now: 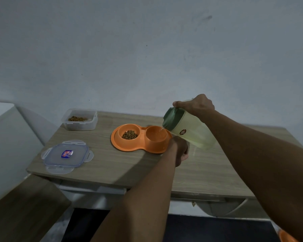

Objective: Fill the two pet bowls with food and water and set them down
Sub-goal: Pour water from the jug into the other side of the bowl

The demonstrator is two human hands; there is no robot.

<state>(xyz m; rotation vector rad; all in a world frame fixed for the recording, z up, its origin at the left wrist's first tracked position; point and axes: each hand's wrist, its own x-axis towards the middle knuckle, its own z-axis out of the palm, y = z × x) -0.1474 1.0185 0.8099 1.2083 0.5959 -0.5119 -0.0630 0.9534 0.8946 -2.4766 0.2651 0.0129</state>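
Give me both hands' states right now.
Left hand: curled beside the orange bowl; grip cannot be told.
Right hand: grips the tilted jug.

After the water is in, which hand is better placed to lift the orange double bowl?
Left, probably. The left hand sits at the double bowl's near rim, while the right hand grips the tilted pitcher, which is pouring.
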